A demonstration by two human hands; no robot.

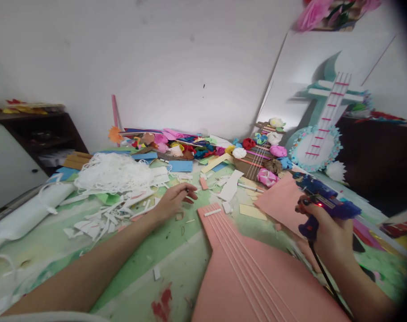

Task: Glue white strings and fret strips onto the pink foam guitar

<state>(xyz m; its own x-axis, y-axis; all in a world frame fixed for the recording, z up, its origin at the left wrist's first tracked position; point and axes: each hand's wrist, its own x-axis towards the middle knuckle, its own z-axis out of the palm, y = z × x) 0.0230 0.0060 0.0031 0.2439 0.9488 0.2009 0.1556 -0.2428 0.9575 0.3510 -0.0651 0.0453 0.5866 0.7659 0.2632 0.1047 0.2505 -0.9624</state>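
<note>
In my right hand (334,232) is a dark blue glue gun (327,199) with a lit red light and a black cord hanging down. My left hand (176,201) reaches over the table, its fingers loosely bent and a little apart, with no held thing that I can make out. Between my hands lies a pink cardboard instrument shape (240,264), its neck pointing away from me. White strings (239,268) run along it, crossed near the neck's end by a short white strip (212,213). Neither hand touches this shape.
White string (112,172) is heaped at the left above paper scraps (103,219). Colourful paper flowers (190,145) line the wall. A brown flowered instrument (252,165) and a teal one (324,129) lean at the back right. Another pink sheet (279,199) lies beside the glue gun.
</note>
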